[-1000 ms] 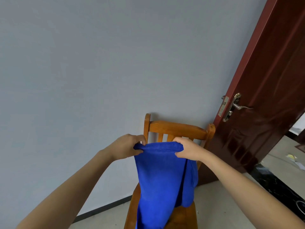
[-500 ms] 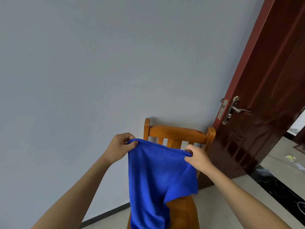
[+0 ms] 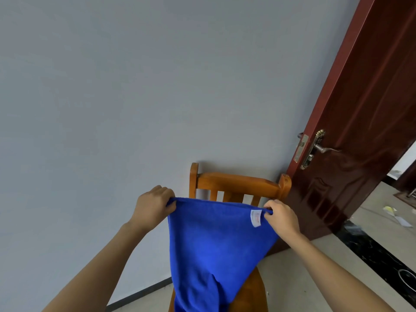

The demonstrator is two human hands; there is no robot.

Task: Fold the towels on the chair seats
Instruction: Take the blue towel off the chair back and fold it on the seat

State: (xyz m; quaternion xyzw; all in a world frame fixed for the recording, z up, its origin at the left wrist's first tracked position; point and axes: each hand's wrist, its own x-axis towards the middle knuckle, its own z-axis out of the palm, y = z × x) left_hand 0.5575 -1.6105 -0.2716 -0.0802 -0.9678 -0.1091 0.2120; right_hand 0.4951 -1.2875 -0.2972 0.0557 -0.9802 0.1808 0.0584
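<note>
Now the left hand (image 3: 153, 206) and right hand (image 3: 281, 218) each pinch a top corner of the blue towel (image 3: 213, 248) above the wooden chair (image 3: 238, 183), spreading it. Next, probably bring the corners together.

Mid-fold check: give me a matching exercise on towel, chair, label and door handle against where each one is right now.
1. towel
2. chair
3. label
4. door handle

A. on the dark red door
B. stands against the grey wall
C. pinched at its top corners by the left hand and right hand
D. at the towel's top edge, beside the right hand

Pairs: 1-C, 2-B, 3-D, 4-A
</note>
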